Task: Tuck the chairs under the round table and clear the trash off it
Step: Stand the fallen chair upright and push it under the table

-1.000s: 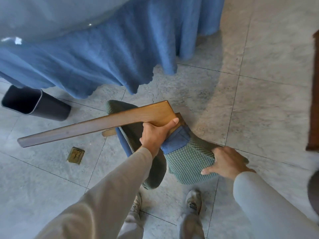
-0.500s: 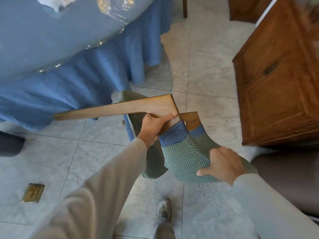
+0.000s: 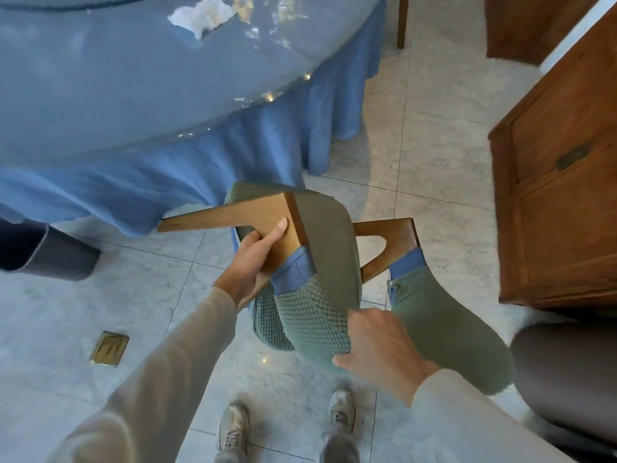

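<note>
We hold the green padded chair [image 3: 330, 248] at the centre of the frame, both hands on it. Our left hand [image 3: 252, 262] grips the near wooden armrest [image 3: 230, 215] at its corner, thumb laid flat along the wood and fingers curled beneath. Our right hand [image 3: 377, 349] clasps the top of the chair's quilted back, thumb pressed into the fabric and fingers wrapped over the edge. The far armrest [image 3: 384, 228] shows just right of the seat. The front of the chair meets the blue tablecloth [image 3: 253, 152] that hangs from the round worktop [image 3: 100, 78], which fills the upper left of the frame; the tip of the near armrest touches the cloth's hem. On the worktop, near the top edge of the frame, lie a crumpled white tissue [image 3: 203, 15] and, just right of it, some clear plastic wrap [image 3: 267, 18]. A dark bin [image 3: 50, 255] sits on the tiled floor [image 3: 417, 155] at mid left, partly under the cloth. A brass plate [image 3: 110, 348] is set into the floor at lower left. A wooden cabinet [image 3: 561, 212] stands at the right edge, and our shoes [image 3: 233, 426] show at the bottom.
</note>
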`<state>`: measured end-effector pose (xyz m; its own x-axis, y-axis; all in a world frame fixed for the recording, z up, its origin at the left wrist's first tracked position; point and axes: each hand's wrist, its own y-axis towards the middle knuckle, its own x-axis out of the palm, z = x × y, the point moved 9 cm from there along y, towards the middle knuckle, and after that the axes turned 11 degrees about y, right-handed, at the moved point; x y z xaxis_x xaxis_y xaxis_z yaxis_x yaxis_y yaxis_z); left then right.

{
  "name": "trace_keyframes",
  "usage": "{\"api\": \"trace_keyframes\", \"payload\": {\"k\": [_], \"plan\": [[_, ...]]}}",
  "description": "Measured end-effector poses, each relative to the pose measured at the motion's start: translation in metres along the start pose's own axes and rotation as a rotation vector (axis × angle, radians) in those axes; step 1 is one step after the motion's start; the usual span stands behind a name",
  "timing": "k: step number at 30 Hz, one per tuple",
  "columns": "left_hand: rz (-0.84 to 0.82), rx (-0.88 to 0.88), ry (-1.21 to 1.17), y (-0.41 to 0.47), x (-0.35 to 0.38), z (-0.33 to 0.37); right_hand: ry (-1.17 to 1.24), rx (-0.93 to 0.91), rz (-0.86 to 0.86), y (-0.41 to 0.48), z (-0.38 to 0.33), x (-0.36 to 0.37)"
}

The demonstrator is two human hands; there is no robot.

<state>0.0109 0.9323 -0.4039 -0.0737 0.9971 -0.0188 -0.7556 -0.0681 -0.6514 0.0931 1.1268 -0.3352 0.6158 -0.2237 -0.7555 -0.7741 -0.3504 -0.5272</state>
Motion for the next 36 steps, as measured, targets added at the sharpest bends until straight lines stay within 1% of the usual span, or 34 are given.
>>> {"api": "trace_keyframes", "payload": {"k": [3,5,7,9,11,13,15,17,20,23,26,28,32,36], "plan": [[0.075,0.031,0.098,-0.018,-0.044,-0.008,0.164,-0.076,-0.091,0.012,-0.047,0.02],[0.149,0.018,0.133,-0.036,-0.068,-0.023,0.212,-0.112,-0.187,0.021,-0.078,0.032],[0.24,0.001,0.128,-0.057,-0.084,-0.043,0.256,-0.102,-0.278,0.027,-0.104,0.046],[0.351,-0.022,0.032,-0.081,-0.095,-0.065,0.321,-0.086,-0.334,0.031,-0.127,0.06],[0.425,-0.047,-0.153,-0.103,-0.101,-0.087,0.374,-0.083,-0.373,0.034,-0.147,0.072],[0.438,-0.083,-0.319,-0.119,-0.1,-0.106,0.438,-0.076,-0.408,0.036,-0.162,0.082],[0.452,-0.073,-0.404,-0.129,-0.103,-0.112,0.484,-0.073,-0.429,0.035,-0.173,0.088],[0.468,-0.046,-0.437,-0.137,-0.109,-0.113,0.497,-0.093,-0.456,0.03,-0.18,0.091],[0.493,0.001,-0.401,-0.149,-0.116,-0.111,0.499,-0.148,-0.512,0.012,-0.18,0.091],[0.49,0.008,-0.425,-0.159,-0.116,-0.116,0.408,-0.226,-0.532,-0.013,-0.163,0.083],[0.523,-0.008,-0.438,-0.172,-0.118,-0.12,0.281,-0.352,-0.474,-0.043,-0.141,0.069],[0.552,-0.002,-0.428,-0.179,-0.121,-0.119,0.183,-0.406,-0.379,-0.055,-0.122,0.06],[0.592,-0.029,-0.367,-0.192,-0.121,-0.117,0.068,-0.423,-0.137,-0.058,-0.09,0.051],[0.612,-0.087,-0.417,-0.204,-0.12,-0.122,0.02,-0.408,0.004,-0.056,-0.09,0.059]]}}
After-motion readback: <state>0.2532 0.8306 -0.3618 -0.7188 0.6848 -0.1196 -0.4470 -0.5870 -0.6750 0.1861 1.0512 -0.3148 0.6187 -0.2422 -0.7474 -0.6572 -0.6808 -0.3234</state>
